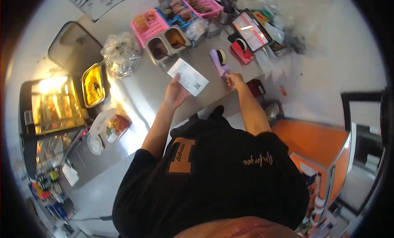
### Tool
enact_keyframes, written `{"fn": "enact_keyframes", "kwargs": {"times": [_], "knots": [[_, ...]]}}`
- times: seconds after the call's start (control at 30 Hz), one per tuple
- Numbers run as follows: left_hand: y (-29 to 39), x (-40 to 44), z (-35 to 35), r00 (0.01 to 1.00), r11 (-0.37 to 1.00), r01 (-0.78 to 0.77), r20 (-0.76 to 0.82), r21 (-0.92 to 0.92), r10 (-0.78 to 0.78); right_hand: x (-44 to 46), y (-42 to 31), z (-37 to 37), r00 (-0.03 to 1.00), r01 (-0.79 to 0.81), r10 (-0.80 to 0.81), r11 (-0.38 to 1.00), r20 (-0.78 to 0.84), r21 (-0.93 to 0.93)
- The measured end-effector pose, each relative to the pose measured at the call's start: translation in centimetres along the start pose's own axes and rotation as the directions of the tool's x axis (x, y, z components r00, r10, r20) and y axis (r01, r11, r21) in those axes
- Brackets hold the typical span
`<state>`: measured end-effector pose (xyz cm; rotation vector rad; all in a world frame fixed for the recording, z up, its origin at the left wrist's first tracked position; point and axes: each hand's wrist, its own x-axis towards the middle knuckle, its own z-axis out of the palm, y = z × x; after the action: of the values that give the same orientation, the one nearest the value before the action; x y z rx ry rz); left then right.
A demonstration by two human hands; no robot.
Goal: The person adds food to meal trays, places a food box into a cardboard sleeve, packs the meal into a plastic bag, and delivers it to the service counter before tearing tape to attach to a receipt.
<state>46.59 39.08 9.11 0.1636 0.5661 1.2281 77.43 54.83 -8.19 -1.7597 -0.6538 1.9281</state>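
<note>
My left hand (176, 92) grips a white printed receipt (188, 77) by its near left edge, thumb on top. A QR code shows at the slip's lower right corner, and the paper is held over the steel counter (207, 96). A purple tape dispenser (217, 61) with a pale roll lies just to the right. At its near end is my right hand (234, 80), fingers pinched together. What is between those fingertips is too small to make out. A red tape dispenser (243, 52) sits beyond my right hand.
Steel tubs (159, 50) with dark and orange contents stand behind the receipt. A pink basket (148, 29) and a tablet-like screen (251, 30) line the back. Clear plastic bags (121, 53), a yellow-filled tray (93, 85) and a lit food warmer (55, 106) are at left.
</note>
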Motion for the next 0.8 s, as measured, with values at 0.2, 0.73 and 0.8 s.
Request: {"fn": "enact_keyframes", "kwargs": {"times": [0.2, 0.73, 0.8], "knots": [[-1.7, 3.7, 1.4, 0.991, 0.996, 0.082, 0.112, -0.039, -0.077, 0.7, -1.8, 1.5, 0.992, -0.111, 0.047, 0.746, -0.115, -0.657], [-25.5, -1.7, 9.9, 0.791, 0.838, 0.544, 0.304, 0.05, -0.531, -38.7, 15.0, -9.7, 0.73, 0.483, -0.606, 0.784, -0.315, -0.389], [-31.9, -4.2, 13.5, 0.762, 0.798, 0.555, 0.24, 0.236, -0.601, -42.3, 21.9, -13.9, 0.461, 0.509, -0.769, 0.638, -0.443, -0.577]]}}
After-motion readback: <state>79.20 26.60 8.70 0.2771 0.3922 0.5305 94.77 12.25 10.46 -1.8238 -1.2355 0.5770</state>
